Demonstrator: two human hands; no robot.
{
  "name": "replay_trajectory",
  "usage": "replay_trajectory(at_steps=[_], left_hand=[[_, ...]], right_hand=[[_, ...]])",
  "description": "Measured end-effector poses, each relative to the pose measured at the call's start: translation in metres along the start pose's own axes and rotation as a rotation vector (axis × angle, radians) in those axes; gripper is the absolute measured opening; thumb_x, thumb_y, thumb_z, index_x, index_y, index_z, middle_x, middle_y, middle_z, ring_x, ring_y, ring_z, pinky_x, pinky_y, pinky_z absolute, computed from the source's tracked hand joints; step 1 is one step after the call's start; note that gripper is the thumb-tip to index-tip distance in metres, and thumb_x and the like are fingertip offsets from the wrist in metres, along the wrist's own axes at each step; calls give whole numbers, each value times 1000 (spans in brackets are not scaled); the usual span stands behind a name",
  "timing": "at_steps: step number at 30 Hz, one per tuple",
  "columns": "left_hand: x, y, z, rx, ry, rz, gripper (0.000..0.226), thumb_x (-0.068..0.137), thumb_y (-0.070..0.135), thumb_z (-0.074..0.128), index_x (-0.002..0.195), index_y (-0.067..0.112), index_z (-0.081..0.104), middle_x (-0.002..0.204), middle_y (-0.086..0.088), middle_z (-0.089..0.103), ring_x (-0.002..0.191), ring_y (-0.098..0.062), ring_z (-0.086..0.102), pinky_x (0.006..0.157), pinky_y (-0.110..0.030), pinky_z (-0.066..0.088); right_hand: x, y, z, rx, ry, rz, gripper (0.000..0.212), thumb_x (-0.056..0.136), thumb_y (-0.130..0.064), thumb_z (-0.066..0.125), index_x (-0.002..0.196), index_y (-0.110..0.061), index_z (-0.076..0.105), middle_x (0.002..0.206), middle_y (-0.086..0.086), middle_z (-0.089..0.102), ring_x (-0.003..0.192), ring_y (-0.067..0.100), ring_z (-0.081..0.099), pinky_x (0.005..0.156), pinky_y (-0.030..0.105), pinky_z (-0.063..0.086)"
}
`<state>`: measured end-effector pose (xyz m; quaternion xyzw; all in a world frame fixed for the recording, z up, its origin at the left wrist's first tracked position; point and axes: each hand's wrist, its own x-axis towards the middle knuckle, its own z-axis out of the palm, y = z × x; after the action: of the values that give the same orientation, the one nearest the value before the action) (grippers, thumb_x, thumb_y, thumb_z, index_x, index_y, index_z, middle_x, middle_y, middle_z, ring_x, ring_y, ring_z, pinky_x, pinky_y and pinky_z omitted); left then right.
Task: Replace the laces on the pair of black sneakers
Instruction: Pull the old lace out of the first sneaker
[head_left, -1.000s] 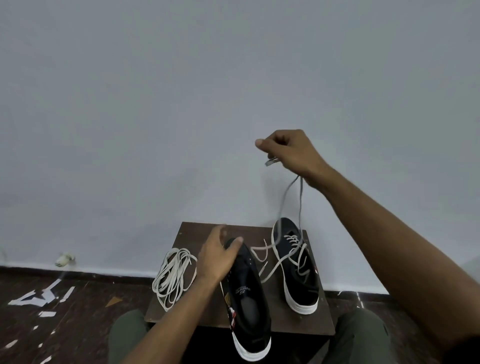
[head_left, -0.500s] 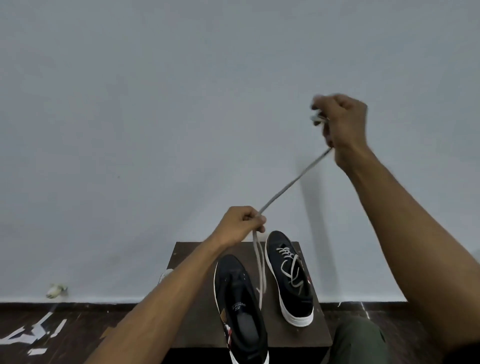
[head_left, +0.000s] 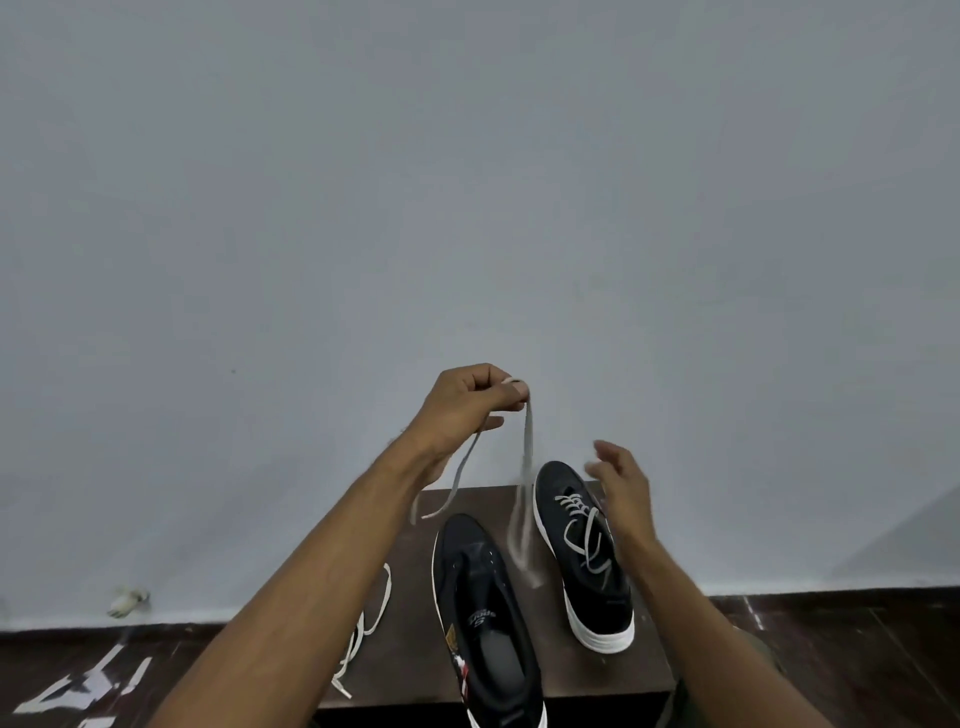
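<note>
A: Start nearest. What lies closest?

B: The unlaced sneaker (head_left: 488, 618) on the low brown table (head_left: 613, 680), toe pointing far, heel at the near edge, eyelets bare. To its left a white lace (head_left: 363, 631) trails off the table's left side.

A: And further back?

B: The laced sneaker (head_left: 584, 556) stands right of the first and a little farther, long axis also running near to far, grey lace crossed in its eyelets.

A: The hands?

B: The left hand (head_left: 470, 402) is raised above the table's far edge, thumb and fingertips pinching a grey lace (head_left: 527, 467). One strand drops blurred between the two sneakers; the other tail hangs left, ending beside the wrist.

A: The right?

B: The right hand (head_left: 621, 480) hovers over the laced sneaker's far right side, fingers loosely spread, holding nothing.

A: So what does the next move turn on?

B: My guess: the hanging strand lies just left of the right hand and directly above the gap, so the right hand is nearer to catch it. Whether its lower end is free of the shoe, I cannot tell.
</note>
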<state>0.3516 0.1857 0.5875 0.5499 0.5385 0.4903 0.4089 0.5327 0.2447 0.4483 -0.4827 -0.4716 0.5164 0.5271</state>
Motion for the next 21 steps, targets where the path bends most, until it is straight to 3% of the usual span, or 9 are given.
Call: replay_trajectory(at_steps=[3, 5, 7, 10, 13, 17, 21], left_hand=[[1, 1, 7, 4, 6, 1, 9, 89, 19, 67, 86, 11, 67, 102, -13, 72, 99, -20, 69, 96, -41, 50], [1, 2, 10, -15, 10, 13, 9, 88, 17, 67, 86, 8, 67, 102, -17, 71, 94, -20, 69, 93, -41, 52], [0, 2, 11, -28, 25, 26, 8, 89, 15, 66, 85, 7, 68, 103, -19, 70, 93, -21, 69, 88, -40, 54], [-2, 1, 8, -31, 60, 26, 10, 89, 17, 66, 90, 7, 70, 102, -15, 71, 99, -23, 68, 85, -37, 54], [-5, -9, -9, -95, 167, 21, 11, 89, 18, 66, 90, 8, 70, 99, -12, 72, 97, -19, 69, 85, -34, 55], [-16, -55, -35, -142, 345, -87, 9, 88, 18, 67, 82, 12, 70, 90, -8, 73, 91, -18, 68, 83, -34, 52], [-32, -119, -30, -36, 321, -254, 15, 84, 14, 71, 70, 19, 69, 76, -3, 70, 79, -18, 65, 71, -31, 47]], right_hand=[[-14, -8, 21, 31, -337, -139, 59, 73, -14, 58, 131, -24, 52, 137, -4, 55, 128, 8, 49, 94, 22, 42], [-22, -19, 36, 71, -553, -149, 68, 72, -12, 59, 137, -23, 46, 138, -3, 53, 128, 6, 49, 93, 27, 48], [-27, -25, 51, 45, -655, -131, 67, 74, -10, 65, 138, -18, 45, 131, 2, 58, 122, 9, 56, 89, 29, 52], [-35, -26, 66, -13, -520, -85, 34, 79, -6, 72, 112, -10, 65, 103, 7, 70, 95, 17, 67, 80, 23, 51], [-31, -23, 64, 25, -300, -17, 11, 78, 4, 67, 86, -4, 71, 79, 6, 67, 76, 13, 61, 70, 17, 48], [-14, -30, 45, 263, -180, 124, 18, 79, 6, 61, 71, -10, 64, 77, 8, 66, 80, 21, 60, 81, 32, 43], [-4, -40, 45, 530, -239, 203, 23, 86, 11, 40, 77, -4, 54, 85, 16, 67, 88, 28, 64, 90, 40, 44]])
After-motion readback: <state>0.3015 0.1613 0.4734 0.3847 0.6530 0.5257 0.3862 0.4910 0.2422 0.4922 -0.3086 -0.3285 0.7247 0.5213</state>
